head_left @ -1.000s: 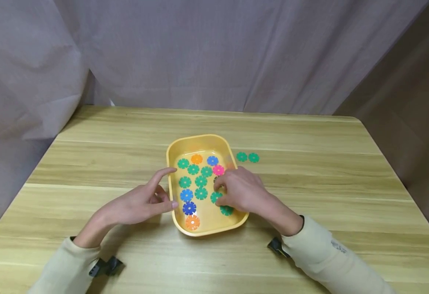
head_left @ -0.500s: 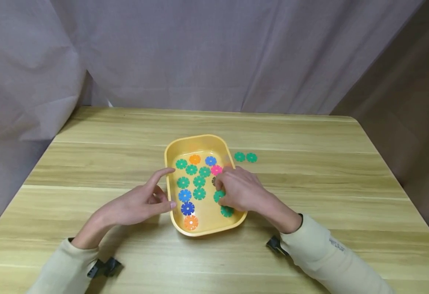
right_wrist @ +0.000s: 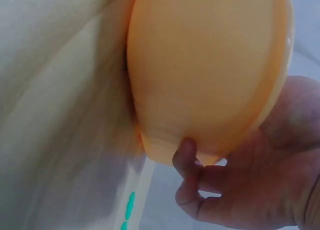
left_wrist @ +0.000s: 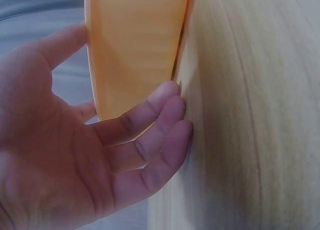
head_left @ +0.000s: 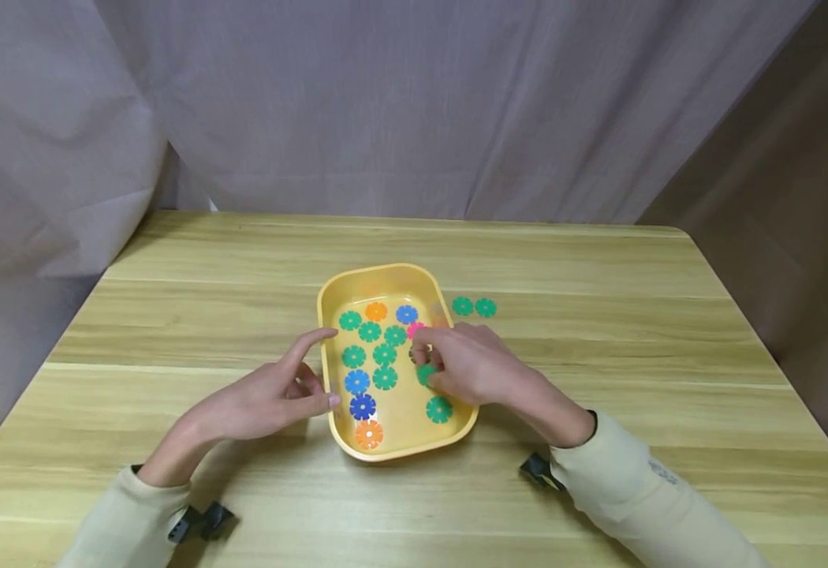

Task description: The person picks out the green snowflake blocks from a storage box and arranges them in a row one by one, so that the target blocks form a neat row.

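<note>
In the head view, my left hand (head_left: 258, 401) holds the left side of a yellow plastic tray (head_left: 374, 276). Its thumb and index fingertips lie on the rim; the other fingers bend against the outer wall in the left wrist view. My right hand (head_left: 478, 363) reaches over the right rim, thumb and index finger curled at a green snowflake disc (head_left: 424, 374) that they partly cover. Its other fingers stay outside the wall in the right wrist view. A pink disc (head_left: 415, 330) and a dark disc, mostly hidden, lie by the index finger. Below is another green disc (head_left: 438, 409).
Several green discs (head_left: 385, 354) lie flat in the tray with blue discs (head_left: 357, 382) and orange discs (head_left: 369, 434). Two green discs (head_left: 474, 306) sit on the wooden table (head_left: 598, 315) right of the tray. A grey curtain (head_left: 315, 102) hangs behind.
The green disc at my right fingers has shifted slightly right, then away from me, leaving more gap to the lower green disc. My left hand stays on the tray.
</note>
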Tool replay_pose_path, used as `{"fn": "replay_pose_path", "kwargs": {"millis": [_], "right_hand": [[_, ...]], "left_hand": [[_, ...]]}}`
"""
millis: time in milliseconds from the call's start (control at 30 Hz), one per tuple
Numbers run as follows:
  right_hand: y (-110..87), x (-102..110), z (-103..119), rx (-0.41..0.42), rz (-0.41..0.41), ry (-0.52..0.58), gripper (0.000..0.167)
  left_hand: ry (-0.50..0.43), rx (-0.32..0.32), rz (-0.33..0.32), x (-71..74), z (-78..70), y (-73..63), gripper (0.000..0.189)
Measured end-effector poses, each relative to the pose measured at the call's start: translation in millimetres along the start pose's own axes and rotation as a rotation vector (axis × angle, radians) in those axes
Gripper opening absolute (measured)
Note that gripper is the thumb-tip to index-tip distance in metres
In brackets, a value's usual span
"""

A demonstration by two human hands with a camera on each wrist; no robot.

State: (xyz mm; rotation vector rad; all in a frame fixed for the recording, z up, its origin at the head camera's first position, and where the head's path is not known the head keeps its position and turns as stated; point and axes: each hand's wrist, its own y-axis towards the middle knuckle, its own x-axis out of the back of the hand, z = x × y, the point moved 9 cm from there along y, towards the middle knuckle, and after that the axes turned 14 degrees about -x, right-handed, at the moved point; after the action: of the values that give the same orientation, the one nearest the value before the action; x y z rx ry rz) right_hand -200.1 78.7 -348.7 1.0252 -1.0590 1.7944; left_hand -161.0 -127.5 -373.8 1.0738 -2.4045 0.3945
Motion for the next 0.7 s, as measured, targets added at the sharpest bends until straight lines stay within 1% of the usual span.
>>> {"fn": "replay_pose_path", "kwargs": {"millis": [100, 233, 333, 500, 600, 700], "right_hand": [[-2.7, 5.8, 0.8, 0.023, -0.025, 0.010, 0.021], [-5.5, 13.1, 1.2, 0.028, -0.052, 0.016, 0.016], [-7.0, 18.5, -1.3, 0.000, -0.057, 0.038, 0.014], [-7.9, 28.8, -8.8, -0.043, -0.076, 0.081, 0.017], [-7.4, 34.8, -14.3, -0.059, -0.079, 0.130, 0.018], [-6.7, 40.5, -20.4, -0.068, -0.069, 0.220, 0.020]], "left_hand": [[0.000, 0.001, -0.003, 0.2, 0.1, -0.2, 0.088], [-0.002, -0.001, -0.004, 0.2, 0.0, -0.3, 0.088], [-0.004, -0.003, -0.002, -0.3, -0.1, -0.1, 0.088], [-0.001, -0.005, 0.001, -0.7, 0.2, 0.3, 0.088], [0.008, -0.006, 0.001, -0.6, 0.3, 0.7, 0.087], [0.014, -0.005, 0.000, -0.6, 0.2, 1.0, 0.087]]}}
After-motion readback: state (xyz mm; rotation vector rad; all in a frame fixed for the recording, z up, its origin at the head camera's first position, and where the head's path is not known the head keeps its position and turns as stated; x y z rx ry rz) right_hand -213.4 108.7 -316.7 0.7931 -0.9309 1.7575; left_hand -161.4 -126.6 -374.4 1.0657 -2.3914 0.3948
